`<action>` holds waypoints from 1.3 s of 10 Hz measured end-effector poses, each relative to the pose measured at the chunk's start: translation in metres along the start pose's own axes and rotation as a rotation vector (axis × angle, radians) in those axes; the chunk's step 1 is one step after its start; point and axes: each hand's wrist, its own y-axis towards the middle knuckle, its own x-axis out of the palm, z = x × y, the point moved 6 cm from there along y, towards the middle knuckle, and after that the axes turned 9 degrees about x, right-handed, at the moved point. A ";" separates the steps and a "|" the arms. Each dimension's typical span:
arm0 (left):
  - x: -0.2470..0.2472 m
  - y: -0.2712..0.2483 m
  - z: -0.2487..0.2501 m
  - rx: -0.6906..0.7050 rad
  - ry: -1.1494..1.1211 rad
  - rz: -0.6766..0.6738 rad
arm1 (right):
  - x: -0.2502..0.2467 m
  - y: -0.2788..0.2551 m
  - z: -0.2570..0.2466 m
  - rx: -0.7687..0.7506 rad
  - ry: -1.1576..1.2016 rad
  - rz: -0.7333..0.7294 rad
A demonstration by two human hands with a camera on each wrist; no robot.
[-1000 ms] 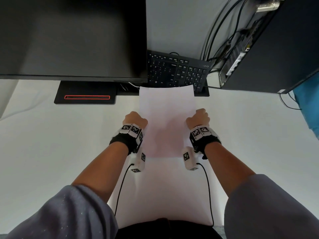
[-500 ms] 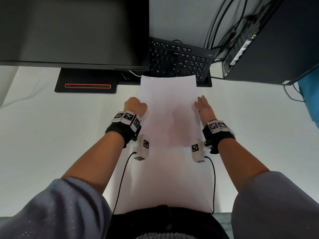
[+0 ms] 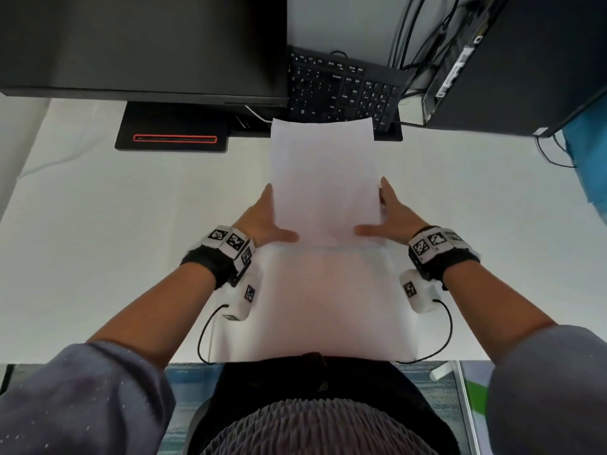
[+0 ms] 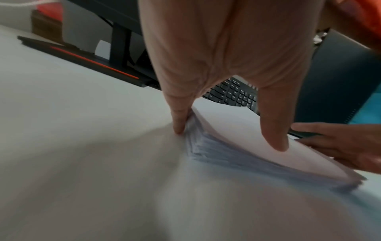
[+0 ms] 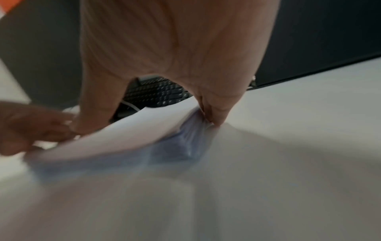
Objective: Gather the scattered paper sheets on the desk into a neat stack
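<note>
A stack of white paper sheets lies lengthwise on the white desk, its far end reaching the keyboard. My left hand lies with straight fingers along the stack's left edge, its thumb on the top sheet. My right hand mirrors it on the right edge. In the left wrist view the fingers press the stack sideways, and the layered sheet edges show. The right wrist view shows the stack with the top sheet bowed slightly upward.
A black keyboard sits just behind the stack, with a monitor and its red-lined base at the back left. A black computer case with cables stands at the back right. A wider white sheet lies at the desk's front edge.
Both hands went from fists gripping the stack's sides to flat hands with straight fingers; the right opened first, then the left. The stack now lies lower and farther forward.
</note>
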 end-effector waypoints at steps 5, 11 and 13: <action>0.025 -0.007 0.000 0.019 0.255 0.114 | 0.027 -0.014 0.000 0.029 -0.334 0.196; 0.014 -0.017 -0.004 0.084 0.215 0.057 | 0.024 -0.014 0.007 -0.005 -0.264 0.139; -0.013 -0.041 -0.044 0.143 0.166 0.181 | 0.029 -0.018 0.052 -0.223 -0.343 0.374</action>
